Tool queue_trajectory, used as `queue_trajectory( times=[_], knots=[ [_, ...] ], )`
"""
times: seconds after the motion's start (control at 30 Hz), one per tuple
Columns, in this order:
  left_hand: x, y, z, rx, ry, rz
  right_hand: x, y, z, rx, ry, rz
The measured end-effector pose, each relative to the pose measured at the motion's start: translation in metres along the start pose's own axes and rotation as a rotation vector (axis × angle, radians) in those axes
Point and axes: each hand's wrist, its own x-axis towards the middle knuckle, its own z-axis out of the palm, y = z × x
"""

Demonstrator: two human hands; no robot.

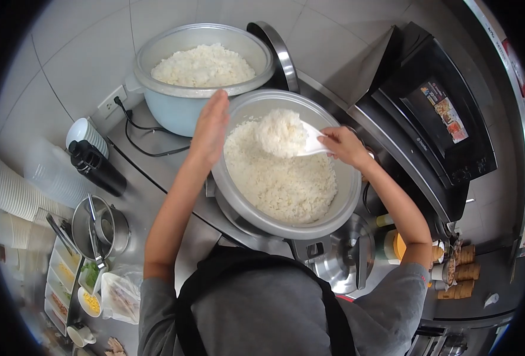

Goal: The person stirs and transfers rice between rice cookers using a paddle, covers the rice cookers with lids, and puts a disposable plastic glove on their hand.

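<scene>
One flat left hand [211,129]; right hand [346,148] holds paddle [313,141].

The right hand [343,146] holds a paddle [314,141] heaped with rice [280,133] over a pot [346,188]; the left hand [210,132] hovers flat at its ten o'clock, a blue cooker [170,111] at eleven.

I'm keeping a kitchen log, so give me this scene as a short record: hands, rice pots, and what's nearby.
Near pot: round, silver-grey metal, holding cooked white rice
Far pot: round, light blue with silver-grey rim, also holding rice
Right hand: grips a white paddle heaped with rice, above the near pot
Left hand: open, beside the near pot's rim; contact unclear
Left side: cylindrical black bottle
Right side: boxy black appliance
</scene>
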Motion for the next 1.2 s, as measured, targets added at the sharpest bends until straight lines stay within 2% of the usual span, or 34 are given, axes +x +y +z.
queue_trajectory(
  times=[0.13,0.27,0.33,0.47,0.53,0.57,0.6,0.67,0.73,0.87,0.97,1.03,1.07,1.1,1.2],
  knots=[
    [0.002,-0.012,-0.005,-0.173,-0.010,-0.116,0.006,-0.010,-0.007,0.037,-0.029,-0.022],
    [0.021,-0.013,-0.007,-0.489,-0.070,-0.255,0.034,-0.043,-0.037,0.175,-0.073,-0.132],
    [0.041,-0.007,-0.002,-0.644,-0.081,-0.297,0.057,-0.072,-0.051,0.138,-0.072,-0.143],
    [0.093,0.013,0.001,-0.810,-0.009,-0.161,0.154,-0.107,-0.058,0.092,-0.005,-0.203],
    [0.120,0.026,-0.014,-0.761,0.143,-0.111,0.250,-0.124,-0.036,-0.309,0.267,-0.284],
    [0.128,0.032,-0.023,-0.738,0.224,-0.092,0.266,-0.133,-0.015,-0.446,0.425,-0.283],
    [0.129,0.038,-0.029,-0.719,0.216,-0.053,0.275,-0.142,0.007,-0.581,0.583,-0.278],
    [0.121,0.043,-0.042,-0.679,0.206,0.020,0.282,-0.154,0.052,-0.848,0.480,-0.332],
    [0.113,0.047,-0.054,-0.562,0.197,0.051,0.293,-0.148,0.090,-0.960,0.524,-0.451],
    [0.101,0.045,-0.074,-0.274,0.151,0.168,0.291,-0.160,0.068,-0.979,0.717,-0.514],
    [0.082,0.045,-0.058,0.063,0.107,0.185,0.248,-0.171,0.020,-1.050,0.860,-0.585],
    [0.070,0.039,-0.048,0.490,0.023,0.160,0.193,-0.172,-0.007,-1.084,0.934,-0.691],
    [0.068,0.032,-0.047,0.699,-0.032,0.150,0.164,-0.171,-0.017,-1.111,0.894,-0.677],
    [0.072,0.016,-0.055,0.797,-0.075,0.270,0.132,-0.170,-0.023,-1.134,0.855,-0.665],
    [0.071,-0.003,-0.058,1.021,-0.078,0.256,0.067,-0.139,-0.011,-1.179,0.658,-0.662]
  ],
)
